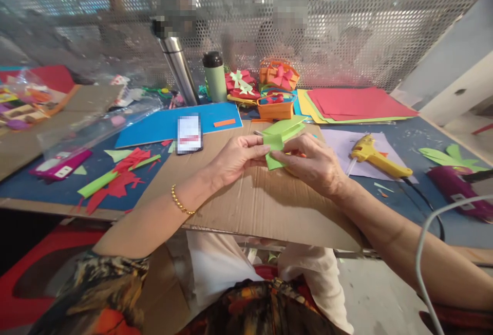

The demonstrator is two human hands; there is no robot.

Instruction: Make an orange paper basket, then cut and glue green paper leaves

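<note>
Over the cardboard sheet [239, 201], a small folded piece of light green paper [274, 151] is held between both hands. My left hand [243, 155] pinches its left edge with thumb and fingers. On the other side, my right hand [314, 163] is closed on the right edge, its fingertips partly hiding the paper. Just behind the hands lies more folded green paper [287, 128]. To the right, a yellow glue gun [379, 157] rests on a pale purple sheet [339, 142], its cord trailing off to the right.
At the back stand a steel flask [179, 70], a green bottle [215, 78] and orange paper baskets [276, 106]. Red sheets [358, 103] are stacked at back right. A phone [189, 134] lies left of the hands, with red paper scraps [123, 175] farther left. A grey cable [423, 242] loops at right.
</note>
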